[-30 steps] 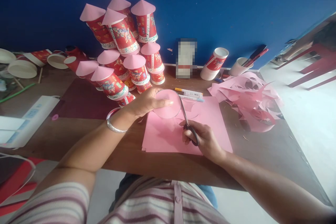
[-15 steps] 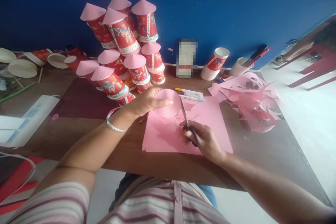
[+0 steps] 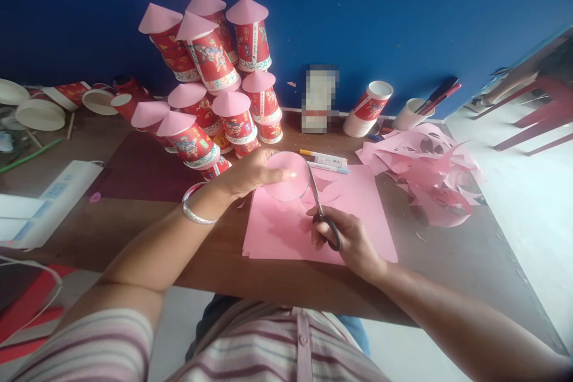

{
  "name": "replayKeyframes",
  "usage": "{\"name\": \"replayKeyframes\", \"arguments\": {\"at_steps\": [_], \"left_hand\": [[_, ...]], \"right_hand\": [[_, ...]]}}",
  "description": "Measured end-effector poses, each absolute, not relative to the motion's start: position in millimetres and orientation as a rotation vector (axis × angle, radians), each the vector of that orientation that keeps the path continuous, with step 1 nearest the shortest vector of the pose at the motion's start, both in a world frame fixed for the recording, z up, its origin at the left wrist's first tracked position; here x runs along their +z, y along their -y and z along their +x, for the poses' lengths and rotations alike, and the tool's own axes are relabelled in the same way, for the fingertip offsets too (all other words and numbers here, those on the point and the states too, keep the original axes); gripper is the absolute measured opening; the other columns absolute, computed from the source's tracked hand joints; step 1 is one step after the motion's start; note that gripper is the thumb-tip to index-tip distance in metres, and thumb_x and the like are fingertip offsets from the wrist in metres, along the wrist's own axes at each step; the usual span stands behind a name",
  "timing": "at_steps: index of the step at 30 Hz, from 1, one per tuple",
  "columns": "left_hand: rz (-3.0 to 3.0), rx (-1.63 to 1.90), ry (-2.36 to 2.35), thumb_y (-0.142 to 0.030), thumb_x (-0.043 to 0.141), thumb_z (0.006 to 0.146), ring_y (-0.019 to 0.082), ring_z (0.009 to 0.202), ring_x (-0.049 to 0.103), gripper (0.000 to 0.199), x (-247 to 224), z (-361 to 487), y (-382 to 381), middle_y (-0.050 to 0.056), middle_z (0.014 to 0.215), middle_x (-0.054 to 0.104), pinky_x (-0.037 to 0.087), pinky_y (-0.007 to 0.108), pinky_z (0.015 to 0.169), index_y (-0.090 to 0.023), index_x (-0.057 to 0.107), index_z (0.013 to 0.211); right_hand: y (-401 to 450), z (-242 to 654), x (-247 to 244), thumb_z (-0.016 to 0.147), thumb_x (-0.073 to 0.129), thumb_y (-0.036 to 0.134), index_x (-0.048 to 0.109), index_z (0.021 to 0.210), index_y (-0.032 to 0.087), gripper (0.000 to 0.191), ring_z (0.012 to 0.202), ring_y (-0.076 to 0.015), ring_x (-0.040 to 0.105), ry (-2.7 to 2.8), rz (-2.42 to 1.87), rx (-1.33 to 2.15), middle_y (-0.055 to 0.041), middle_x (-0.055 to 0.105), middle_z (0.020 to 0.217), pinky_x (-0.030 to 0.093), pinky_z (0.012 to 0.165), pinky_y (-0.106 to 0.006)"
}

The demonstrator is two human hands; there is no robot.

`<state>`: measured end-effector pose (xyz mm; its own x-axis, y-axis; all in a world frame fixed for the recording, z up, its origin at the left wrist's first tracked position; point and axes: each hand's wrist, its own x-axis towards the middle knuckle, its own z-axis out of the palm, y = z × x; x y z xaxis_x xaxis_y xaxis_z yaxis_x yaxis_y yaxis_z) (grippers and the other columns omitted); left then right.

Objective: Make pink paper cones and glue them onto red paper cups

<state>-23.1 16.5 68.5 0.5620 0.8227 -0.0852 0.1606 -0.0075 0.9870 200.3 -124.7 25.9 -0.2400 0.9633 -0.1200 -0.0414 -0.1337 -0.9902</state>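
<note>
My left hand (image 3: 257,173) pinches a round pink paper disc (image 3: 286,182), thumb on top and fingers underneath. In my right hand (image 3: 342,233) is a pair of scissors (image 3: 317,197) with dark handles, its blades pointing up along the disc's right edge. A dark outline runs around part of the disc's rim. Beneath both hands lies a stack of pink paper sheets (image 3: 367,221), with curved offcuts on it. Two markers (image 3: 326,159) lie at the stack's top edge, one with an orange cap.
Red paper cups with pink cone roofs (image 3: 208,57) stand stacked at back left. Pink paper scraps (image 3: 439,173) heap at right, near a red-and-white cup (image 3: 369,108) and a white pen cup (image 3: 412,113). A white box (image 3: 49,206) lies at left.
Hardly anything differs. The whole view has shifted very slightly; the disc, scissors and both hands keep about the same positions.
</note>
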Motion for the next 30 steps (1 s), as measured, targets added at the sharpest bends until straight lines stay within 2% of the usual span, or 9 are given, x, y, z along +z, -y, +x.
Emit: {"name": "replayKeyframes", "arguments": {"at_steps": [6,11,16,22,30], "left_hand": [[1.511,0.627,-0.858,-0.046,0.086,0.076,0.022,0.092,0.065,0.039,69.7,-22.8,-16.1,0.007,0.097,0.072,0.057,0.034,0.082,-0.014,0.073,0.094],[1.499,0.689,-0.865,-0.045,0.087,0.075,0.026,0.106,0.067,0.048,70.2,-20.6,-16.2,0.008,0.109,0.074,0.057,0.037,0.094,-0.016,0.073,0.11],[1.483,0.676,-0.889,-0.047,0.088,0.074,0.028,0.103,0.068,0.045,68.6,-21.0,-17.8,0.009,0.099,0.075,0.058,0.039,0.094,-0.015,0.075,0.104],[1.528,0.661,-0.841,-0.043,0.086,0.077,0.026,0.106,0.067,0.041,72.9,-21.3,-16.1,0.008,0.108,0.075,0.059,0.036,0.094,-0.016,0.074,0.105],[1.494,0.635,-0.837,-0.042,0.087,0.076,0.023,0.093,0.068,0.037,68.5,-23.7,-17.0,0.006,0.096,0.074,0.059,0.034,0.085,-0.016,0.074,0.099]], "right_hand": [[125.2,200.2,27.0,0.097,0.065,0.059,0.067,0.103,0.019,0.041,0.058,-0.0137,0.059,1.276,-1.132,1.519,0.0003,0.064,0.067,0.056,0.06,-0.03],[124.8,199.9,27.6,0.097,0.065,0.061,0.067,0.104,0.018,0.043,0.057,-0.0136,0.059,1.267,-1.128,1.524,0.0007,0.064,0.066,0.056,0.06,-0.03],[125.1,199.0,28.9,0.097,0.066,0.06,0.067,0.104,0.019,0.042,0.057,-0.0136,0.058,1.262,-1.126,1.525,0.0007,0.063,0.066,0.057,0.06,-0.031],[124.5,198.6,32.1,0.094,0.067,0.065,0.068,0.1,0.019,0.046,0.058,-0.0143,0.059,1.283,-1.167,1.508,0.0005,0.063,0.066,0.056,0.06,-0.032],[125.7,198.4,30.1,0.096,0.065,0.064,0.067,0.103,0.019,0.045,0.059,-0.0144,0.06,1.298,-1.139,1.501,0.0001,0.063,0.067,0.057,0.06,-0.031]]}}
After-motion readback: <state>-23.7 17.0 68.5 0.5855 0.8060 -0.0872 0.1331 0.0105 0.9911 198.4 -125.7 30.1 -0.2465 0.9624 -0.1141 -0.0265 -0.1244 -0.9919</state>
